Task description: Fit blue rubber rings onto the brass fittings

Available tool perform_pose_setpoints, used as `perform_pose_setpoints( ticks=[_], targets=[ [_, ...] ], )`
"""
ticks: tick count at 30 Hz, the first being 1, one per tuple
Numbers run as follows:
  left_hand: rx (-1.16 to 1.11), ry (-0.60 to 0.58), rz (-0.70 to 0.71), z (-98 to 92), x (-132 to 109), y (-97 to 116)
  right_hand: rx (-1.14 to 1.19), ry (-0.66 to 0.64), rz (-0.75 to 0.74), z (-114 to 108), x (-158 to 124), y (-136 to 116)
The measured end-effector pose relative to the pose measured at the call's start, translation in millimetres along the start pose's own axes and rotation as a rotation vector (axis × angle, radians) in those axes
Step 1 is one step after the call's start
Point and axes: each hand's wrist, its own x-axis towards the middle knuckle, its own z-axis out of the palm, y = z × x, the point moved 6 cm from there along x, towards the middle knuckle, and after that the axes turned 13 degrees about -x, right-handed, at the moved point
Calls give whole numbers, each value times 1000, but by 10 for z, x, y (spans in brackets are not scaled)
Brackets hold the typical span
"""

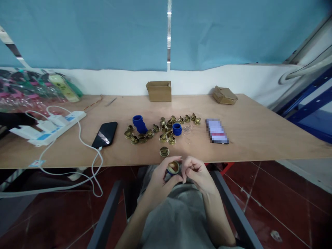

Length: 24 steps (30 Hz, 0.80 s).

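Fingers of your left hand point(159, 177) pinch a round, brass-coloured metal fitting with a blue rim point(173, 167) above your lap, at the wooden surface's point(249, 138) near edge. Your right hand point(199, 174) curls just beside it at three o'clock; you cannot tell whether its fingers are pressed together or pinch anything. From the held piece, a lone brass-coloured fitting point(164, 151) sits at eleven o'clock, a short stack of blue rings point(177, 130) at twelve, and a lit phone point(217, 131) at two.
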Motion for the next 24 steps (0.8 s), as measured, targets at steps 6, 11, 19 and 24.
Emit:
perform_pose_setpoints(
  ticks=[6,11,19,24],
  targets=[
    [35,-55,100,-4,-1,-73,39,-1,22,7,15,64],
    [105,4,215,-3,-19,0,84,-5,38,-4,4,94],
    [179,61,343,25,-60,180,151,-7,80,42,14,109],
    [215,33,400,33,-52,215,149,-21,97,33,3,137]
  ],
)
